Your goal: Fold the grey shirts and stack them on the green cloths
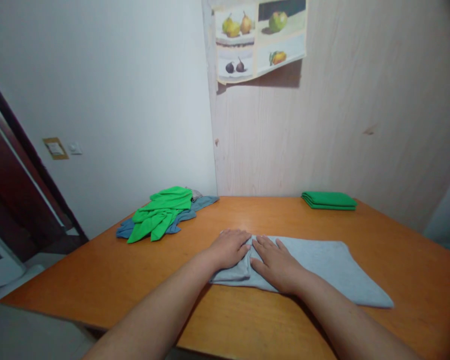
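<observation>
Heap of green and blue cloths (161,214): crumpled, soft, far left on orange table (97,280). Left hand (230,247), right hand (275,262): side by side, flat, fingers extended, gripping nothing, pressing left end of grey cloth (322,265) at near centre. Risk: glossy tabletop may let cloth slide under palms, skewing layers. Grey cloth: napped, long, tapering. Folded green cloth (329,200): neat rectangle, far right.

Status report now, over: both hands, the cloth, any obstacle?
Left hand, right hand open, flat on grey cloth. It lies on table. Cloth pile, folded green cloth lie apart.
</observation>
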`<state>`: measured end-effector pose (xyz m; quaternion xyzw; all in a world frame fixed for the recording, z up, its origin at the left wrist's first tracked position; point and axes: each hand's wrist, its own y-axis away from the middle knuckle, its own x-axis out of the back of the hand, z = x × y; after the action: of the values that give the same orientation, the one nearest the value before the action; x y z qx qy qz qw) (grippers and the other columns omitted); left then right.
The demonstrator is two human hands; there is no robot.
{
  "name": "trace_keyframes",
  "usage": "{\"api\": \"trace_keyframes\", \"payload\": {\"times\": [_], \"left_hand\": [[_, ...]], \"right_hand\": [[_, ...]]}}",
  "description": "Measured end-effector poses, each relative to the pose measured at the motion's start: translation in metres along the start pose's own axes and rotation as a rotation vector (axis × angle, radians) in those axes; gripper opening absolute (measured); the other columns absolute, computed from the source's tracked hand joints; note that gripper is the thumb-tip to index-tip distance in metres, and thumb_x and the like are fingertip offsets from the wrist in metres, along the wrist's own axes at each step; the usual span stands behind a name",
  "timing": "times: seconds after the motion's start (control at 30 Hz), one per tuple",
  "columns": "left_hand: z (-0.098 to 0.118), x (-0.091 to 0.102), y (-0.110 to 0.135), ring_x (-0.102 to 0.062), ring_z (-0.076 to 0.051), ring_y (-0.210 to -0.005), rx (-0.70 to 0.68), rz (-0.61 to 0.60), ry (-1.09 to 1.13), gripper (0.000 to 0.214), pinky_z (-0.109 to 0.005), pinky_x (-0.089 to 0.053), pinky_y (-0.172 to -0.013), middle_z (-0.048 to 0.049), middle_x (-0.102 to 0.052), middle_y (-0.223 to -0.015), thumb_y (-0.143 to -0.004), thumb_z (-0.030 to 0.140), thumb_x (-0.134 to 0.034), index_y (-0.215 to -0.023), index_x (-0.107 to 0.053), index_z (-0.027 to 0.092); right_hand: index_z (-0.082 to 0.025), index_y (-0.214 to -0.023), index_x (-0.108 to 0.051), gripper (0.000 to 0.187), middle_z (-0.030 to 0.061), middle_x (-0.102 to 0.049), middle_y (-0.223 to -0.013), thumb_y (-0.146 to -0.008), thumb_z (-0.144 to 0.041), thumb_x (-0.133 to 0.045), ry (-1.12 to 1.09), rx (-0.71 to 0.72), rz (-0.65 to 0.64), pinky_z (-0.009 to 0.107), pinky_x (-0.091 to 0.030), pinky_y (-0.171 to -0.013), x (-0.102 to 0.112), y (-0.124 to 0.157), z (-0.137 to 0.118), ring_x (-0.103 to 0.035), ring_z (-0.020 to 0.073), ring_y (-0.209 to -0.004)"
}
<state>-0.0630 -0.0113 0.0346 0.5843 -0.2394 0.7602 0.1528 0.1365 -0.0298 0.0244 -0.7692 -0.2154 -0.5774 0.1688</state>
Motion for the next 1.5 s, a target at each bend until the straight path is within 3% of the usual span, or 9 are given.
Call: {"api": "trace_keyframes", "payload": {"times": [0.23, 0.4, 0.5, 0.63, 0.87, 1.03, 1.17, 1.33, 1.5], "left_hand": [[-0.011, -0.001, -0.002, -0.056, -0.024, -0.126, -0.02, 0.083, 0.179, 0.042, -0.037, -0.038, -0.108, -0.0082, -0.063, -0.136, -0.098, 0.041, -0.048, -0.133, -0.061, 0.022], [-0.023, 0.0, -0.003, -0.061, -0.021, -0.117, 0.034, 0.067, 0.338, 0.034, -0.031, -0.042, -0.104, -0.0054, -0.069, -0.126, -0.097, 0.035, -0.048, -0.122, -0.068, 0.022], [-0.028, -0.001, -0.002, -0.059, -0.022, -0.119, 0.026, 0.058, 0.311, 0.034, -0.033, -0.04, -0.106, -0.0065, -0.068, -0.128, -0.095, 0.034, -0.051, -0.123, -0.067, 0.021], [-0.03, -0.003, 0.001, -0.055, -0.023, -0.124, 0.011, 0.052, 0.215, 0.04, -0.036, -0.038, -0.108, -0.0077, -0.064, -0.133, -0.097, 0.04, -0.048, -0.129, -0.063, 0.021], [-0.025, -0.002, 0.002, -0.052, -0.027, -0.128, 0.037, 0.042, 0.144, 0.04, -0.045, -0.034, -0.112, -0.0084, -0.062, -0.136, -0.098, 0.041, -0.045, -0.131, -0.061, 0.023], [-0.014, 0.003, 0.006, -0.044, -0.029, -0.136, 0.091, 0.084, 0.081, 0.036, -0.063, -0.013, -0.117, -0.0095, -0.058, -0.14, -0.099, 0.037, -0.042, -0.129, -0.058, 0.024], [0.0, 0.007, 0.008, -0.041, -0.026, -0.139, 0.018, 0.118, 0.08, 0.035, -0.056, -0.012, -0.12, -0.0089, -0.057, -0.142, -0.101, 0.031, -0.039, -0.129, -0.058, 0.023], [0.017, 0.008, 0.012, -0.036, -0.027, -0.144, -0.031, 0.018, 0.111, 0.043, -0.053, -0.018, -0.12, -0.0128, -0.047, -0.151, -0.102, 0.039, -0.036, -0.137, -0.053, 0.02], [0.021, 0.004, 0.015, -0.019, -0.031, -0.151, -0.011, -0.117, 0.069, 0.073, -0.051, -0.012, -0.121, -0.0181, -0.024, -0.161, -0.096, 0.062, -0.038, -0.151, -0.038, 0.013]], "right_hand": [[-0.017, -0.145, -0.05, 0.056, 0.0134, -0.046, -0.152, -0.098, -0.044, -0.035, -0.083, 0.056, 0.17, 0.049, -0.026, -0.118, 0.004, 0.005, 0.001, -0.041, 0.0273, -0.141], [-0.024, -0.127, -0.065, 0.041, 0.0094, -0.063, -0.134, -0.096, -0.041, -0.045, -0.242, 0.274, 0.375, 0.046, -0.041, -0.109, 0.009, 0.015, -0.013, -0.055, 0.0262, -0.126], [-0.025, -0.116, -0.069, 0.03, 0.01, -0.067, -0.123, -0.094, -0.038, -0.054, -0.292, 0.407, 0.344, 0.044, -0.047, -0.1, 0.012, 0.02, -0.023, -0.059, 0.0256, -0.116], [-0.023, -0.103, -0.069, 0.017, 0.0083, -0.069, -0.105, -0.09, -0.029, -0.06, -0.293, 0.443, 0.244, 0.041, -0.049, -0.091, 0.012, 0.022, -0.027, -0.059, 0.0234, -0.103], [-0.024, -0.101, -0.068, 0.015, 0.0053, -0.067, -0.099, -0.087, -0.022, -0.062, -0.267, 0.417, 0.14, 0.039, -0.048, -0.087, 0.008, 0.02, -0.023, -0.057, 0.0222, -0.098], [-0.024, -0.101, -0.069, 0.016, 0.0052, -0.069, -0.099, -0.089, -0.024, -0.06, -0.292, 0.419, 0.158, 0.037, -0.048, -0.086, 0.008, 0.021, -0.025, -0.059, 0.022, -0.098], [-0.024, -0.099, -0.07, 0.02, 0.0047, -0.071, -0.094, -0.095, -0.031, -0.051, -0.374, 0.324, 0.296, 0.035, -0.049, -0.084, 0.01, 0.017, -0.016, -0.062, 0.0204, -0.091], [-0.023, -0.099, -0.07, 0.035, 0.0087, -0.073, -0.102, -0.097, -0.046, -0.043, -0.447, 0.045, 0.576, 0.038, -0.051, -0.089, 0.018, 0.011, 0.009, -0.065, 0.0244, -0.098], [-0.02, -0.113, -0.069, 0.048, 0.0109, -0.071, -0.118, -0.098, -0.051, -0.036, -0.342, -0.08, 0.555, 0.039, -0.048, -0.1, 0.013, 0.005, 0.028, -0.063, 0.025, -0.112]]}}
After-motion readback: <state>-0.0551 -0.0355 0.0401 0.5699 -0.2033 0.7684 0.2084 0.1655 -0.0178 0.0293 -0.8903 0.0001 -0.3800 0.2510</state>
